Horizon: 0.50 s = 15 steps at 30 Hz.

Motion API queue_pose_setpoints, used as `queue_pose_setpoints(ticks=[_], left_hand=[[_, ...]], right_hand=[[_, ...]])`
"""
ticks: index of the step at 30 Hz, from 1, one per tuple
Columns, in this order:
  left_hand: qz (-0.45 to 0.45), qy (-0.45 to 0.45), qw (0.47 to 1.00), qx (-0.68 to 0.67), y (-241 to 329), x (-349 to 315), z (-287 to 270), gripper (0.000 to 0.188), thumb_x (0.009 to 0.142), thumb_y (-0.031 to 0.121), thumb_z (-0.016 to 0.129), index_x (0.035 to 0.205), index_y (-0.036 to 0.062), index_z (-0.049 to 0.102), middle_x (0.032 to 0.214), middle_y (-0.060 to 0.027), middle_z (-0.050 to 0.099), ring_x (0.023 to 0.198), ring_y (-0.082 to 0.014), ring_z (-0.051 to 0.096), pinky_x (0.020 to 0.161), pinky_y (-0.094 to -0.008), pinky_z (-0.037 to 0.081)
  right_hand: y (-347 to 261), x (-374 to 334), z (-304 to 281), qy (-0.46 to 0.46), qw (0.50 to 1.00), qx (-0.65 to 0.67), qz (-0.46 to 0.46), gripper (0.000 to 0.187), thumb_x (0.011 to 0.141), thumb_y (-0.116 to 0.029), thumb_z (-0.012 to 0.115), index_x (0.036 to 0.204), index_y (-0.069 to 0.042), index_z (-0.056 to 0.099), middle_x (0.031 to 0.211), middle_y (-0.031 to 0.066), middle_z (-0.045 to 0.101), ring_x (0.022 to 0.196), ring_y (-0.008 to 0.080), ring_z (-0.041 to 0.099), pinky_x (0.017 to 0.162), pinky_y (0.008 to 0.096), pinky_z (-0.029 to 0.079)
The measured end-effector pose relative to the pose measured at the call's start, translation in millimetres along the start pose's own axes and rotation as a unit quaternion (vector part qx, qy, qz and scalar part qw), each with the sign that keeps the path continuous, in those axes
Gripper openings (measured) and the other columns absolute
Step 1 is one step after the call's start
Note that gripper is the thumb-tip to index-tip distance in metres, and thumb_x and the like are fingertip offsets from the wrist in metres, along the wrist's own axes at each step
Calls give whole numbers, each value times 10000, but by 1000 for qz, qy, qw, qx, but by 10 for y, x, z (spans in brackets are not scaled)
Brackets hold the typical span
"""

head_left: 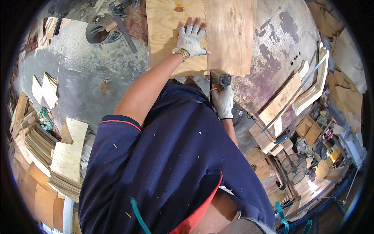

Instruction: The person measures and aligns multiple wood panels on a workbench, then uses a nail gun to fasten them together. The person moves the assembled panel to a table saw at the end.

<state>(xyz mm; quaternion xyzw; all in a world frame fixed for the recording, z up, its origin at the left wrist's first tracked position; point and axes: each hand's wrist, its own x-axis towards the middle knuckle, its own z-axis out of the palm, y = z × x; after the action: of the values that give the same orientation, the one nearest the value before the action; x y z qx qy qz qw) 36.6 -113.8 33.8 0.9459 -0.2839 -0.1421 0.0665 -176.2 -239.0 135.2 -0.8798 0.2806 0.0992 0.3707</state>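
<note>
My left hand [191, 40], in a whitish work glove with bare fingertips and a wristwatch at its cuff, lies flat with spread fingers. It presses on a pale plywood sheet [167, 27] with a dark knot. A browner plywood sheet [230, 39] lies along its right side. Just below the sheets' near edge, my right hand [223, 103], also gloved, is closed around a dark hand-held tool [224, 80] with a round end, apparently a power tool. The tool's lower parts are hidden by the hand and boards, so I cannot tell its exact kind.
A dark metal bar [124, 29] and a round bucket-like container [102, 35] are at the upper left. Stacked curved boards [41, 144] stand at the left. Wooden pieces [286, 95] lie on the right, with a black fan [294, 167] beyond them.
</note>
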Motion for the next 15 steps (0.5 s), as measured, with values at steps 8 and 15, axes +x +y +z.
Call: queue_pose_setpoints(ticks=[8, 15], left_hand=[[-109, 179, 973, -96, -435, 164, 146, 761, 916, 567, 606, 1533, 151, 448, 1631, -112, 383, 1494, -328, 346, 1212, -561, 242], [-129, 194, 970, -66, -437, 174, 101, 754, 938, 535, 591, 1564, 156, 408, 1672, -121, 304, 1538, -351, 272, 1228, -581, 201]], right_hand=[[-298, 867, -223, 36, 997, 48, -38, 293, 933, -182, 724, 1122, 13, 614, 843, 124, 704, 588, 175, 636, 529, 348, 513], [-1158, 2145, -316, -51, 979, 187, -62, 287, 965, -183, 675, 1163, 15, 613, 904, 93, 742, 472, 109, 560, 439, 276, 457]])
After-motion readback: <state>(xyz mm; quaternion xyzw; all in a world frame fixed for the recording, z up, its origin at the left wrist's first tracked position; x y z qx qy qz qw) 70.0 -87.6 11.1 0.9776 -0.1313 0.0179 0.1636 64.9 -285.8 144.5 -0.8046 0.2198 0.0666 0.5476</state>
